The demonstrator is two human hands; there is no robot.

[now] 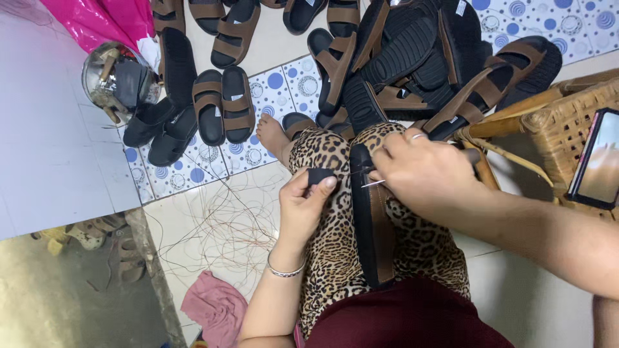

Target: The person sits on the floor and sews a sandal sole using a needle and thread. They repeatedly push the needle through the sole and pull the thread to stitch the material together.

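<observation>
While the person sits with a black sandal (372,225) laid lengthwise along the lap, on leopard-print trousers (335,251), both hands are busy right at its far end. That sandal is the anchor for everything, so I'll place stuff from it. Just left of its toe end, the left hand (306,206) has thumb and fingers closed in a pinch on a small black patch (319,176), with a silver bangle (285,270) on the wrist further back toward the body. Just right of the toe end, the right hand (422,169) is curled shut around a thin metal needle (373,183), whose tip pokes out and touches the sandal's edge; a ring sits on one finger. You can see a brown strap on the sandal's right side, running back toward the body. Beyond the sandal, a big heap of black and brown sandals (412,58) covers the tiled floor (277,84), and one bare foot (274,136) peeks out beside the knee, left of the toe end. Further left of the sandal, loose thin threads (225,219) tangle on the floor, with a pink cloth (216,306) below them and a shiny metal bowl (116,80) way off to the upper left. Right of the sandal stands a wicker chair (567,119) with a phone (598,161) resting on it.
</observation>
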